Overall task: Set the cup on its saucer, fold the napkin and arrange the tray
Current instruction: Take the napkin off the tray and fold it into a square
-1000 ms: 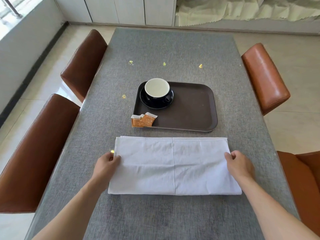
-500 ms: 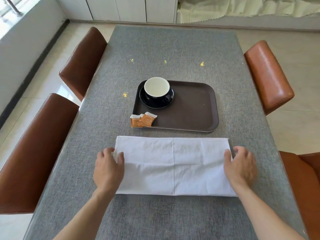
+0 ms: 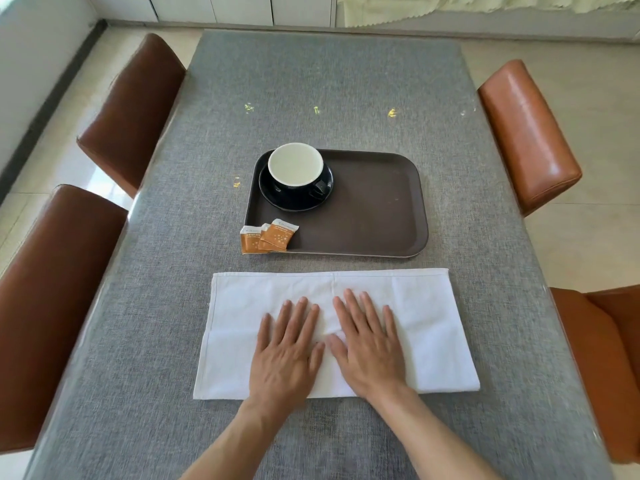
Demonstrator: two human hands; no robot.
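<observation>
A white napkin (image 3: 429, 323), folded into a long rectangle, lies flat on the grey table near me. My left hand (image 3: 287, 351) and my right hand (image 3: 367, 344) rest palm down side by side on its middle, fingers spread, holding nothing. Beyond the napkin sits a dark brown tray (image 3: 377, 216). In the tray's far left corner a black cup with a white inside (image 3: 295, 165) stands on its black saucer (image 3: 294, 199). Orange sugar packets (image 3: 266, 236) lie at the tray's near left corner, partly over its rim.
The grey cloth-covered table (image 3: 329, 81) has small yellow specks beyond the tray. Two brown chairs (image 3: 131, 109) stand along the left side, and orange-brown chairs (image 3: 526, 133) along the right. White cabinets line the far wall.
Both hands left the napkin's left and right ends and came together on its middle, now lying flat. The napkin, tray and cup have stayed put.
</observation>
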